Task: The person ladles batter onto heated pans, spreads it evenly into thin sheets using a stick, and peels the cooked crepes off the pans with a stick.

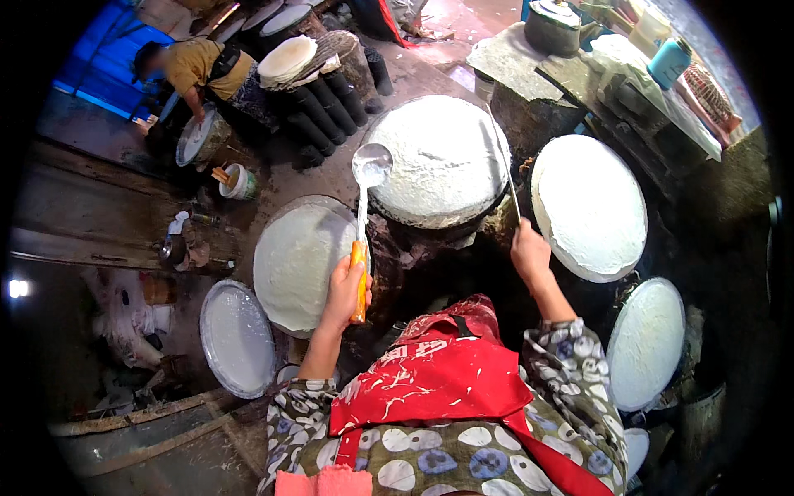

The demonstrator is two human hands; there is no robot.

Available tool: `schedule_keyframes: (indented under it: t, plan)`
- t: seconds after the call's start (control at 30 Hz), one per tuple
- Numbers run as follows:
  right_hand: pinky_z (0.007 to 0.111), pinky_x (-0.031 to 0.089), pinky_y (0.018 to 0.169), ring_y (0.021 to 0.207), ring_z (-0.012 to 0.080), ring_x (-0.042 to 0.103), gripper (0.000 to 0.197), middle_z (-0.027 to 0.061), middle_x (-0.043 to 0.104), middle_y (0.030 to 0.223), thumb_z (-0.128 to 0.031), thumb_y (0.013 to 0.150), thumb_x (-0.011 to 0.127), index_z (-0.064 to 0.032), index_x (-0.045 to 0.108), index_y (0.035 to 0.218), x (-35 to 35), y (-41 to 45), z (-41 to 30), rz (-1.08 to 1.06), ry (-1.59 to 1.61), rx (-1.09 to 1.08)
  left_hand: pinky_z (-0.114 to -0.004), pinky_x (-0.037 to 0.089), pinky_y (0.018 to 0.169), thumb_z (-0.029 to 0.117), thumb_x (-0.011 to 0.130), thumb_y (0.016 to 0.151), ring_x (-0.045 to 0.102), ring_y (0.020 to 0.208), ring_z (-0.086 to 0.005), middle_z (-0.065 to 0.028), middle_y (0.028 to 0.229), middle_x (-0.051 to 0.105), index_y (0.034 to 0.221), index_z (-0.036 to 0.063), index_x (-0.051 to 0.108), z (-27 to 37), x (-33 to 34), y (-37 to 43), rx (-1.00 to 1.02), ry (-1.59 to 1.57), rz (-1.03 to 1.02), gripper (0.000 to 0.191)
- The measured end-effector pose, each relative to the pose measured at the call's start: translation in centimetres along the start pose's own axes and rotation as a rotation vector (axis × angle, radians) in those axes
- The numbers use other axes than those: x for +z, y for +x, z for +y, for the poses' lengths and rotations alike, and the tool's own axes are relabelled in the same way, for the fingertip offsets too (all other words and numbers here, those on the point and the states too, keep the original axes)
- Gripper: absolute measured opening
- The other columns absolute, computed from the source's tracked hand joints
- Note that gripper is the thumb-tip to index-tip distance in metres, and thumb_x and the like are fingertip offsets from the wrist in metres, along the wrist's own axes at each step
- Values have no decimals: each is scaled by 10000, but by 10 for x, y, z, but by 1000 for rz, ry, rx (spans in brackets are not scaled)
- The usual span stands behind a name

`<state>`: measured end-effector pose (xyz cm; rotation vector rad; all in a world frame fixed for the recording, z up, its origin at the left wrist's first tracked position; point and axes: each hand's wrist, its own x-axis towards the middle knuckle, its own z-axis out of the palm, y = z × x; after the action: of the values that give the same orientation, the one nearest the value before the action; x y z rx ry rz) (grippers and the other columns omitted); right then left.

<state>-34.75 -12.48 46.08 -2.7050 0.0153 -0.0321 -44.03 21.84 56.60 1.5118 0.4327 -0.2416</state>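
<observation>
My left hand (348, 294) is closed on the yellow-orange handle of a metal ladle (373, 165). The ladle's bowl, wet with white batter, is over the left edge of a round griddle coated in white batter (438, 162). In my right hand (530, 253) is a long thin metal blade or stick (507, 162), which lies along the right side of that griddle. Another coated round griddle (304, 266) is beside my left hand, and a further one (588, 208) lies to the right of my right hand. A basin of white liquid (237, 339) sits at the lower left.
Another white-coated round (646, 344) is at the lower right. Upright black cylinders (315, 115) stand beyond, near a stack of pale round sheets (287, 60). A person (201, 68) bends over a basin at upper left. A kettle (552, 31) stands on a ledge at upper right.
</observation>
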Motion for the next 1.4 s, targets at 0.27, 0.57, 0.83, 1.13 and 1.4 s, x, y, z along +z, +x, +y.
schedule_keyframes:
  t: [0.27,0.57,0.83,1.13,1.4]
  plan:
    - [507,500,571,631,398,639,107,206,625,671,-126,887,464,-26,491,916,73,-38,-99,-93,168,-47,-236,413,400,206,447,979,479,451,-98,-29,694,508,1116,48,457,3,6,34,76,89,-15,210]
    - [482,516,629,706,370,667,149,220,655,729,-121,881,447,-6,542,875,41,9,-71,-57,72,-128,-232,410,398,237,447,981,466,442,-95,-23,694,498,1111,69,469,11,4,49,110,207,26,213]
    - [514,501,653,704,399,645,188,227,638,713,-152,884,436,-9,541,823,13,28,-65,38,195,-128,-264,406,391,221,454,970,466,433,-116,-35,682,496,1067,64,446,16,3,49,41,185,62,184]
    - [521,484,674,744,436,627,222,249,633,750,-211,924,458,1,522,904,76,-22,-132,-232,461,-96,-238,421,421,258,427,991,479,495,-106,-39,713,498,1197,95,438,16,40,30,-68,34,28,263]
    - [508,480,651,731,415,624,174,225,630,781,-179,910,488,-48,524,1020,22,-20,-144,-188,545,-339,-233,388,450,259,396,996,421,485,-94,-19,742,436,1269,49,427,36,16,-7,-122,-906,-153,346]
